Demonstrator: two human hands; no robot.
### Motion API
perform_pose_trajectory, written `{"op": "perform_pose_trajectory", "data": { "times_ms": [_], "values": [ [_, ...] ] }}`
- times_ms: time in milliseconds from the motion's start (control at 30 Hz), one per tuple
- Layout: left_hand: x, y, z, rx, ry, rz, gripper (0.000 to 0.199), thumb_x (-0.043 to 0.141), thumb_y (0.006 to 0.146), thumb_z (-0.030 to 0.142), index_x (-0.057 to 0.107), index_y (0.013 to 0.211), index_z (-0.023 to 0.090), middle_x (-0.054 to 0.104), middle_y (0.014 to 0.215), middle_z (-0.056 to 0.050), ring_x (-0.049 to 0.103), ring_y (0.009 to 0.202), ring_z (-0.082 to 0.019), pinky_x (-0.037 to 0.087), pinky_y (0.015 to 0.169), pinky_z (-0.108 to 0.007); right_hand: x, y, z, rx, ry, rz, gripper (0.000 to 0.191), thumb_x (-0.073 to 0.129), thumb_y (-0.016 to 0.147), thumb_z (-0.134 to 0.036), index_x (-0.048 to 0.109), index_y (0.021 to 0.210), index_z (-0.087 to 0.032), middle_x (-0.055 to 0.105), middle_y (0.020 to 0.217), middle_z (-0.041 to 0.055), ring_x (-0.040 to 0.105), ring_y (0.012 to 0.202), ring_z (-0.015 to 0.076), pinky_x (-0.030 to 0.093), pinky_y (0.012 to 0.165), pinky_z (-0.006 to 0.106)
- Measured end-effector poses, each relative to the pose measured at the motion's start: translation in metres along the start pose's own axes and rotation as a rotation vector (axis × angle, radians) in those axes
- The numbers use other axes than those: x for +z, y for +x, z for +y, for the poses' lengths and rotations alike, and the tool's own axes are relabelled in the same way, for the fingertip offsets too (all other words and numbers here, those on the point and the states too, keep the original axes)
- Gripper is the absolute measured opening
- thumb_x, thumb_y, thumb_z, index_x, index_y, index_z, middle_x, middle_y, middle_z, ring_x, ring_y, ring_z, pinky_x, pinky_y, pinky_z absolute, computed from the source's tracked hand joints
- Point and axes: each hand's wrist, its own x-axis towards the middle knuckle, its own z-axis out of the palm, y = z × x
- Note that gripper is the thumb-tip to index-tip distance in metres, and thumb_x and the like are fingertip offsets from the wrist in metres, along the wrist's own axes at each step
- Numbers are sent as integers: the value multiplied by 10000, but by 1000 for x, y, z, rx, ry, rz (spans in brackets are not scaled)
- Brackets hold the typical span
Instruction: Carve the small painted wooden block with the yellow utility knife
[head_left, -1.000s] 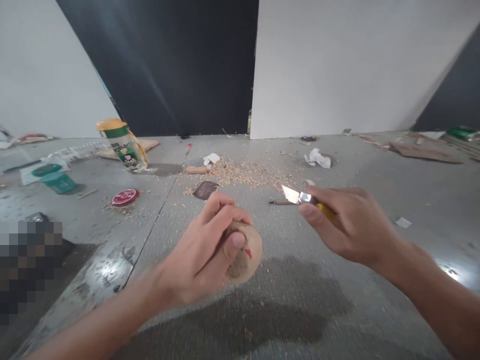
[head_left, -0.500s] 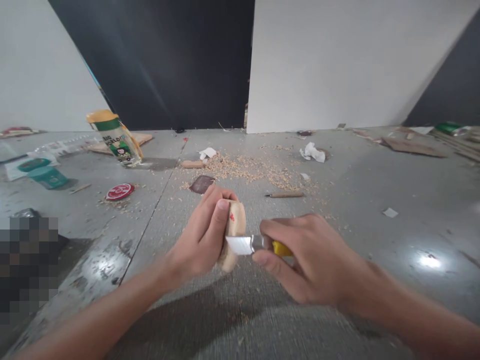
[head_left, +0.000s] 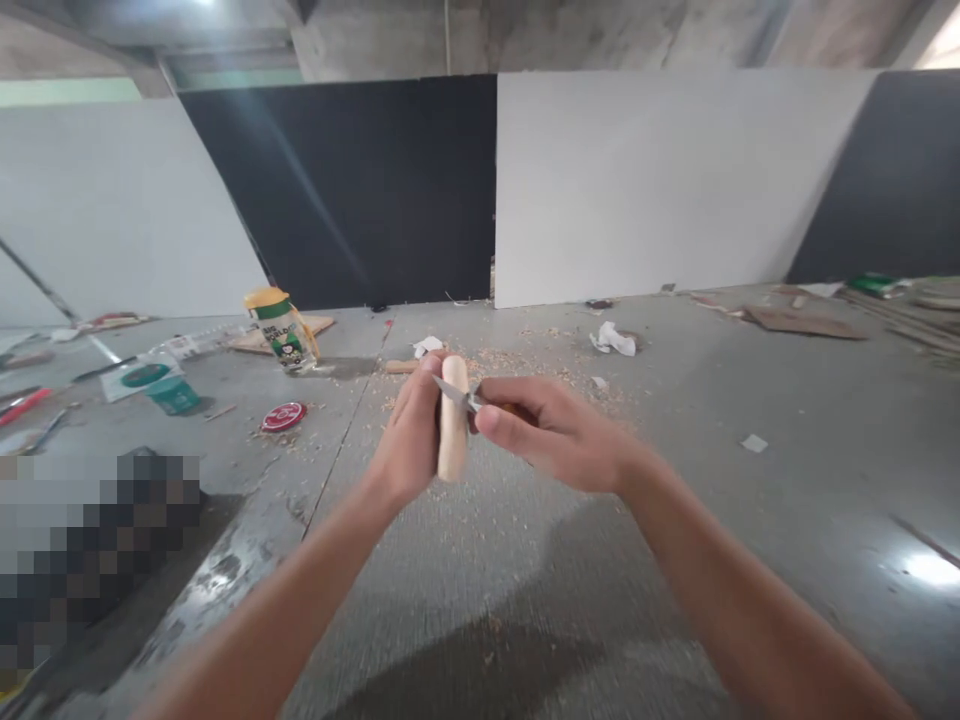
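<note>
Upright in front of me is a pale wooden piece point(head_left: 452, 430), with my left hand point(head_left: 411, 430) closed round its left side. My right hand point(head_left: 547, 425) grips a knife point(head_left: 457, 396) by its handle, which the fingers mostly hide. The blade points left and lies across the upper part of the wood, its tip close to my left thumb. Both hands are above the grey floor point(head_left: 465, 570).
Wood shavings point(head_left: 525, 360) and crumpled paper point(head_left: 615, 339) lie beyond the hands. To the left are a yellow-lidded bottle point(head_left: 283, 330), a red round lid point(head_left: 283, 417) and a teal container point(head_left: 172, 393). Black and white panels point(head_left: 675, 180) stand behind.
The view has tilted up, showing more of the wall. The wood has turned, so its red mark no longer shows. The knife has moved to the upper part of the wood and is angled differently.
</note>
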Motion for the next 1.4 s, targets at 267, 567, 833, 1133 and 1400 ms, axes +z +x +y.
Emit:
{"op": "perform_pose_trajectory", "data": {
  "times_ms": [267,567,833,1133,1400],
  "values": [
    [21,8,3,105,-174,-96,270,489,832,399,503,666,186,451,662,-8,417,580,-123,385,508,-240,10,-8,-12,3,-413,79,318,440,981,-441,481,786,-193,435,618,-55,328,504,82,243,528,265],
    [22,6,-5,-58,-378,-210,329,428,893,428,490,676,189,369,596,8,365,517,-119,358,498,-260,11,-17,-28,34,-573,14,350,444,952,-471,463,729,-202,454,567,-51,362,496,96,225,546,276],
    [21,6,-4,-163,-516,-186,434,380,927,473,492,648,160,424,676,-15,408,547,-94,393,533,-230,21,-16,-36,56,-639,-11,342,456,934,-478,506,738,-203,494,573,-34,398,501,111,208,535,281],
    [20,8,-6,-95,-471,-167,388,429,877,477,475,646,168,386,658,-3,361,516,-100,331,505,-251,23,-13,-28,24,-688,101,313,474,912,-447,559,754,-190,534,580,-28,408,491,109,196,515,278],
    [21,10,-4,-101,-464,-113,336,490,833,446,465,636,175,419,659,-15,387,577,-123,341,556,-262,23,-11,-19,-6,-702,157,311,478,913,-438,556,749,-186,561,587,-23,420,495,112,194,508,272]
  ]
}}
